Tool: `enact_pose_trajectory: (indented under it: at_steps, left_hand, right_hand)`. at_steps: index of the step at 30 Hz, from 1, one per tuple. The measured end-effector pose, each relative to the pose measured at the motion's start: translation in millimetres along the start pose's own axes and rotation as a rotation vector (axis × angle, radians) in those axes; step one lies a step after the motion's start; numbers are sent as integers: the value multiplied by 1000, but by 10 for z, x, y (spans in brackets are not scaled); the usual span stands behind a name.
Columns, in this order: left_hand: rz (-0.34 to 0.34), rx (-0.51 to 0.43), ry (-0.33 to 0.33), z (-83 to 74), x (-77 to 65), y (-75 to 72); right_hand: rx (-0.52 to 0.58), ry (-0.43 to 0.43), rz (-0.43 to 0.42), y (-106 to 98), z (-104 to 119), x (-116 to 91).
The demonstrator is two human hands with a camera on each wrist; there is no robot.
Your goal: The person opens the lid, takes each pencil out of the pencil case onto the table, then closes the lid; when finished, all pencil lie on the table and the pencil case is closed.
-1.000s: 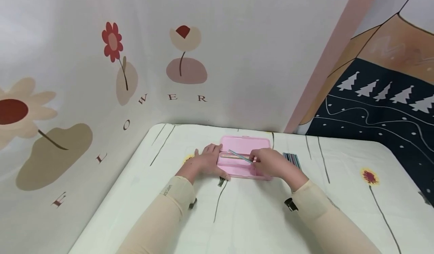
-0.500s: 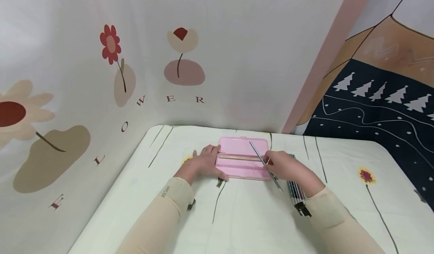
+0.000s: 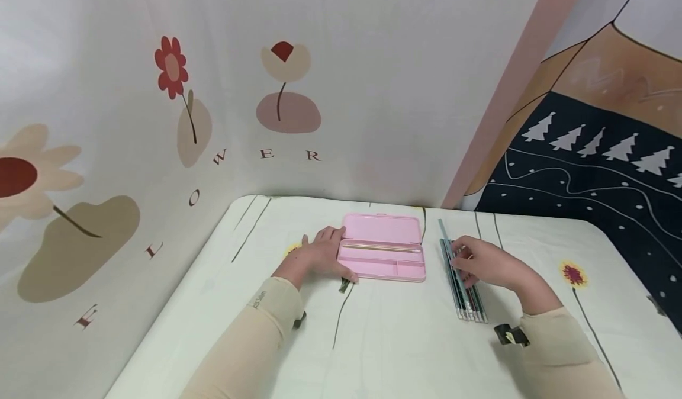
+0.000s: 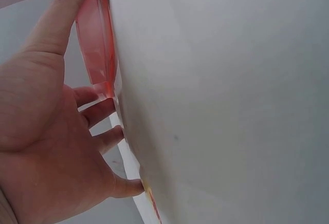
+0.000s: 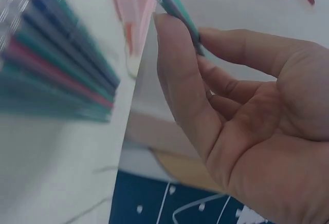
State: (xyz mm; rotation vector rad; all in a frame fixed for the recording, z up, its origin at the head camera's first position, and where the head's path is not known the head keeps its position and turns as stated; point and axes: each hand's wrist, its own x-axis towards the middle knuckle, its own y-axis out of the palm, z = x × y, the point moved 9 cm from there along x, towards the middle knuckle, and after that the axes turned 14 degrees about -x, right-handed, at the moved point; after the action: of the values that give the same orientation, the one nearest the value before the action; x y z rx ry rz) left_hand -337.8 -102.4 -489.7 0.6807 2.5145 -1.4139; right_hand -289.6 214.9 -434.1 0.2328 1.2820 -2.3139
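Observation:
A pink pencil case [image 3: 381,229] lies open on the table, its lid folded back. Inside its far compartment are gold-coloured pencils [image 3: 379,247]; the near compartments hold nothing visible. My left hand [image 3: 319,257] rests at the case's left side, fingers spread and fairly straight, the thumb at the near left corner. To the right of the case, my right hand [image 3: 487,263] pinches a teal pencil [image 5: 177,3] between thumb and index finger. That pencil slants over a row of pencils [image 3: 471,310] in teal, blue and red, lying side by side [image 5: 67,54].
A white cloth with printed flowers [image 3: 573,274] covers the table. Behind it hangs a pale curtain [image 3: 383,121] with flower prints, and a dark tree-patterned cloth [image 3: 591,180] hangs at the right. Each wrist wears a band with a small dark camera [image 3: 511,335].
My right hand has carried the teal pencil from over the pencil case rightward to the row of pencils, turning it more upright in view. My left hand has stayed at the case.

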Motion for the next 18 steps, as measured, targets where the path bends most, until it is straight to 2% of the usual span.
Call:
enact_pose_trajectory:
  at_steps: [8,18]
  left_hand:
    - [3,-2,-3,-7,-13,-12]
    - [0,-18,-10,-4,-13,-15]
  right_hand:
    - [-51,139,-18,-66,-423,-26]
    - [-87,176,-15,37,-672,44]
